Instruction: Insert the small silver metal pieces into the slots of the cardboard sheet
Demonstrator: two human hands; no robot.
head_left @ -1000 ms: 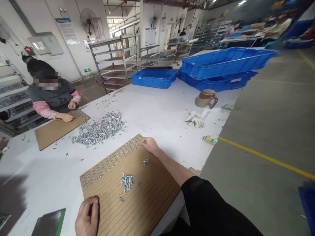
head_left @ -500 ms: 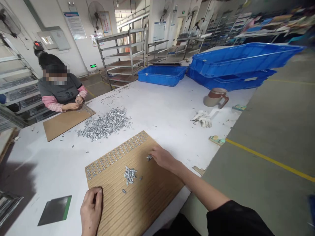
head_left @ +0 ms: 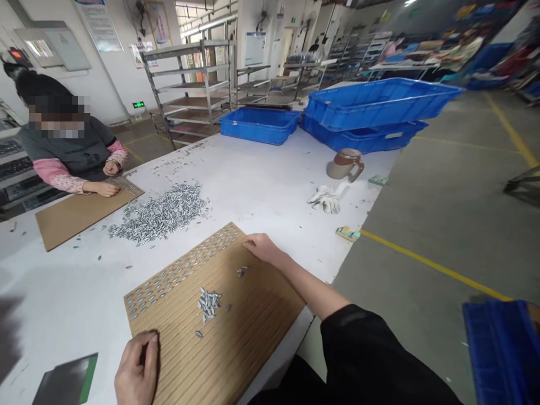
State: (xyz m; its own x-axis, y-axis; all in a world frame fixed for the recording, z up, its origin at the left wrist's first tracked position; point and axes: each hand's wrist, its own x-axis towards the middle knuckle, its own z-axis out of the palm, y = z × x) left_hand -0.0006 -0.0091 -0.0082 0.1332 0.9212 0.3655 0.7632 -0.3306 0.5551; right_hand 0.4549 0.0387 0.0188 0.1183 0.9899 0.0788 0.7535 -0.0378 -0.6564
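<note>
A ridged brown board [head_left: 236,337] lies before me, with rows of small grey oval pieces [head_left: 181,267] along its far edge. My left hand [head_left: 137,368] rests at the board's left edge, thumb and forefinger closed together; anything between them is hidden. At the far right end of the rows, my right hand [head_left: 265,247] is pinched close to the board, and its fingertips hide what they hold. A small heap of loose metal pieces [head_left: 210,304] sits mid-board, with a smaller cluster [head_left: 242,271] nearer my right hand.
A big pile of the same pieces [head_left: 162,214] lies beyond the board. Across the table, a person [head_left: 71,146] works at another board [head_left: 80,216]. Blue crates [head_left: 259,126], a mug [head_left: 346,164], white gloves [head_left: 324,199] and a dark green-edged plate [head_left: 63,382] are also on the table.
My right hand has moved from the small cluster to the far end of the rows, leaving several pieces behind. My left hand stays at the board's edge. The view has turned right.
</note>
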